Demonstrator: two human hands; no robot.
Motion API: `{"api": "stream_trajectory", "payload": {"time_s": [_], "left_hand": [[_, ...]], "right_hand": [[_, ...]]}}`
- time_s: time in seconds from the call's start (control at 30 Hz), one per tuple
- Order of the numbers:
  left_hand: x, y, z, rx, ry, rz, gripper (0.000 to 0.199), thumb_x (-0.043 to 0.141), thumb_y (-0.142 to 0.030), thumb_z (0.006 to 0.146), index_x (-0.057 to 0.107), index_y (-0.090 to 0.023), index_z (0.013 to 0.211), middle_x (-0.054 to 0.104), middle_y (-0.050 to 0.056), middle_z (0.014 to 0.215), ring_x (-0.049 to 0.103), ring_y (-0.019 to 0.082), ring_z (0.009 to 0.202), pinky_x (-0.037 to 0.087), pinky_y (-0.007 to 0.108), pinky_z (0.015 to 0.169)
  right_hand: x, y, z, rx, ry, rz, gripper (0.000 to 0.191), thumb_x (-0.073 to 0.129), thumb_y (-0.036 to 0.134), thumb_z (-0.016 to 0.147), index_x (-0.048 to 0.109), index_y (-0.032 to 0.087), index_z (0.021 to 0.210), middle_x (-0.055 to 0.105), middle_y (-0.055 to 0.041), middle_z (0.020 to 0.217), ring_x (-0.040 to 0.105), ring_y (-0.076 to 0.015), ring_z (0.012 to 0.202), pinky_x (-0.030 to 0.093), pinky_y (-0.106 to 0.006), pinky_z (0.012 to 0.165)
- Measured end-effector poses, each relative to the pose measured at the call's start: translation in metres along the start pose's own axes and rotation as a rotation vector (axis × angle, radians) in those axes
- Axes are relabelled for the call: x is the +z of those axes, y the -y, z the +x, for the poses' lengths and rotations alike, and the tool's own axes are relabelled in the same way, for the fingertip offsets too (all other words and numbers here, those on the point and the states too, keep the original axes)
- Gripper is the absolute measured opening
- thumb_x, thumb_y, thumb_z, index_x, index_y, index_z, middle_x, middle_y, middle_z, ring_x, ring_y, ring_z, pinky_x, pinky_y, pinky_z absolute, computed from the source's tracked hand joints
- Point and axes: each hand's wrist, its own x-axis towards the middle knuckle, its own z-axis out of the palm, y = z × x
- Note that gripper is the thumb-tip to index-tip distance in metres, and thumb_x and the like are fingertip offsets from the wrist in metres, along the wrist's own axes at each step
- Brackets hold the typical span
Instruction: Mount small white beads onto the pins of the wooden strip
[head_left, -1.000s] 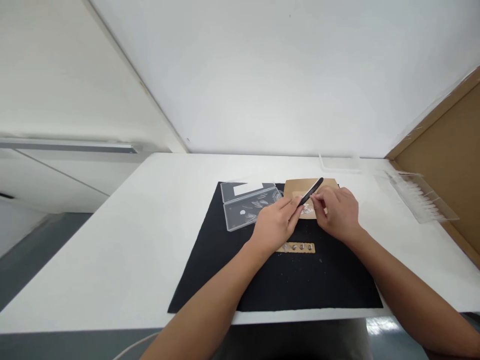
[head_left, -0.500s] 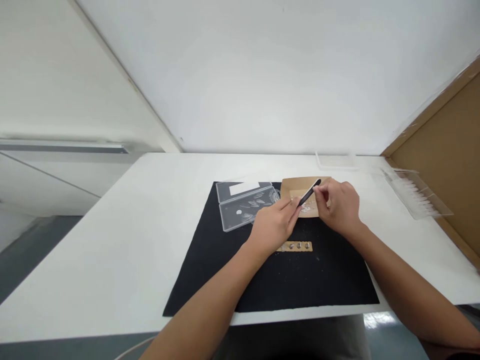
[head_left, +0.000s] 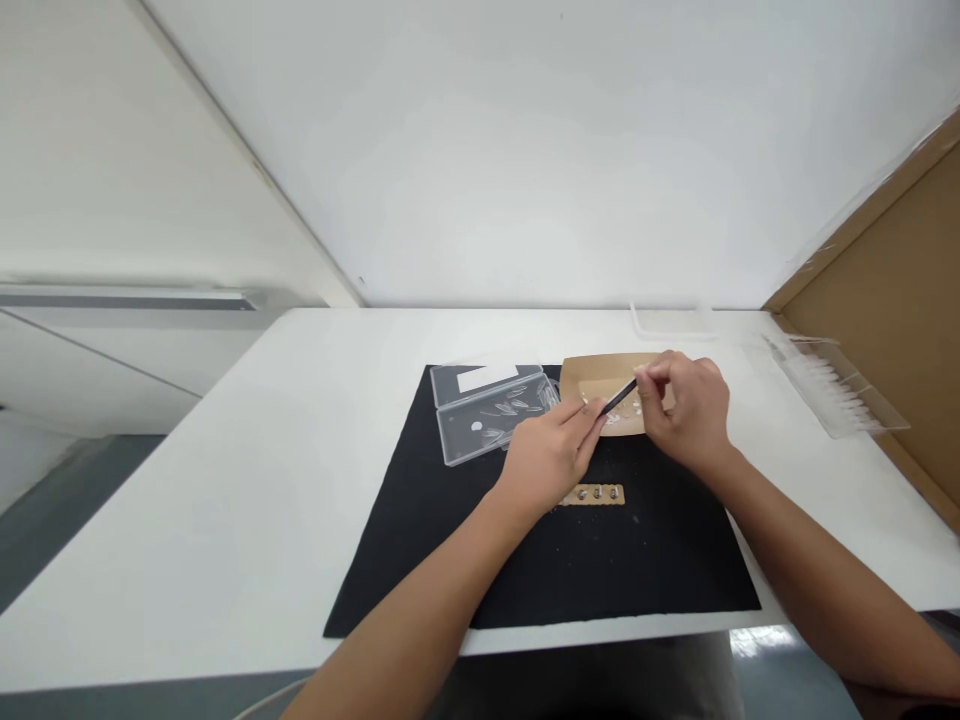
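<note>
My left hand (head_left: 551,450) pinches the lower end of a thin black stick (head_left: 619,398) with a pale edge. At the stick's upper end, my right hand (head_left: 686,405) has its thumb and fingers pressed together; anything small between them is too tiny to make out. Beneath the stick lies a brown paper tray (head_left: 589,370) with small pale bits in it. A tan strip (head_left: 606,494) with several small metallic pieces lies on the black mat (head_left: 570,580), its left end hidden by my left hand.
Left of my left hand is an open clear plastic case (head_left: 457,430) with clear pieces inside. At the back right stand a clear container (head_left: 671,325) and a clear rack (head_left: 832,390), beside a cardboard panel (head_left: 892,300).
My right hand has moved slightly right, and its fingertips now cover the stick's upper tip. The stick is tilted a little lower. My left hand has hardly moved.
</note>
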Motion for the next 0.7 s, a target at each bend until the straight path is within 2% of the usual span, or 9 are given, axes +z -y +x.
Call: {"api": "stream_trajectory", "payload": {"time_s": [0.2,0.47,0.7], "left_hand": [[-0.001,0.002,0.003,-0.066,-0.081,-0.034,0.027,0.051,-0.028,0.109,0.068,-0.016,0.126,0.075,0.007,0.098,0.072,0.016,0.085,0.058,0.027,0.076],[0.0,0.001,0.002,-0.052,-0.108,-0.04,0.027,0.052,-0.03,0.109,0.067,-0.018,0.127,0.074,0.005,0.092,0.071,0.016,0.082,0.056,0.026,0.073],[-0.001,0.001,0.002,-0.069,-0.091,-0.052,0.027,0.051,-0.032,0.108,0.066,-0.018,0.127,0.076,0.007,0.096,0.073,0.018,0.084,0.059,0.028,0.074]], "right_hand": [[-0.001,-0.003,-0.006,-0.027,-0.015,0.144,0.015,0.057,0.029,0.103,0.05,0.025,0.09,0.066,0.0014,0.075,0.062,-0.0181,0.07,0.04,-0.039,0.077],[0.003,-0.004,-0.008,0.047,-0.1,0.226,0.015,0.06,0.031,0.103,0.053,0.026,0.09,0.068,0.0015,0.078,0.064,-0.0179,0.072,0.044,-0.04,0.082],[0.009,-0.008,-0.01,0.051,-0.094,0.197,0.015,0.059,0.032,0.104,0.055,0.026,0.091,0.068,0.0016,0.078,0.063,-0.0185,0.07,0.045,-0.041,0.082]]}}
